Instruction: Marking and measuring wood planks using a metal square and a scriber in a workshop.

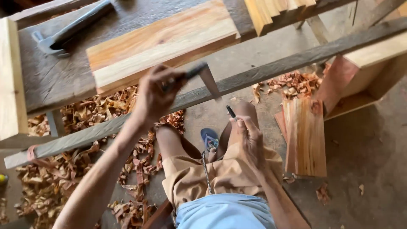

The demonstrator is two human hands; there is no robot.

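Observation:
My left hand is raised in front of a pale wooden plank that lies on the grey workbench. It grips the dark handle of a small try square, whose metal blade points down over the front rail. My right hand rests on my right knee and holds a black pen upright between its fingers. I am seated, knees under the bench.
A claw hammer lies at the bench's back left. Stacked light boards sit at the top. A grey rail crosses in front. A reddish plank and wood shavings lie on the floor.

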